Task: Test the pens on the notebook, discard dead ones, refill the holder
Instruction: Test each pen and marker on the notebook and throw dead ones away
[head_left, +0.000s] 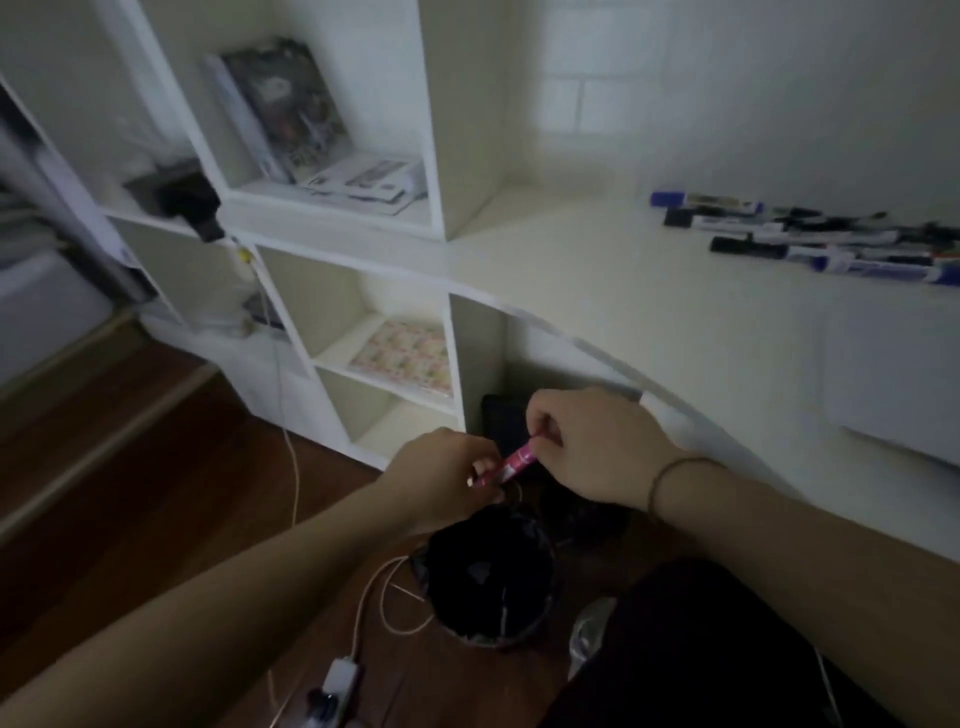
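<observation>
Item held: one pink pen (514, 462), short, lying at a slant, its upper end toward the right. Left hand (447, 475): fingers curled round the pen's lower end. Right hand (592, 447): fingers curled, pinching the pen's upper end; a thin dark band sits on that wrist. Both hands meet below the desk's front edge, directly above a round bin (485, 587) lined with a dark bag, which stands on the wooden floor (130, 467). The pen is clear of the bin's rim, in the air. Desk (623, 291): white top, curved front edge. Near its far right corner lies a loose group of markers (810, 234), mostly dark-bodied with blue and white labels, side by side, caps pointing left; the count cannot be told through the blur. Shelf unit (441, 156): white, joined to the desk's left end, open compartments. Upper compartment: books (280, 109) leaning against the side wall, with flat printed papers (363, 179) in front of them. Lower compartment: a patterned sheet (402, 351) lying flat. Left compartment: a dark boxy object, too blurred to identify. Floor: a pale cable (288, 452) running down from the shelf unit, looping beside the bin and reaching a white power strip (337, 680) near the bottom edge. Lower right: a dark clothed leg (727, 649).
</observation>
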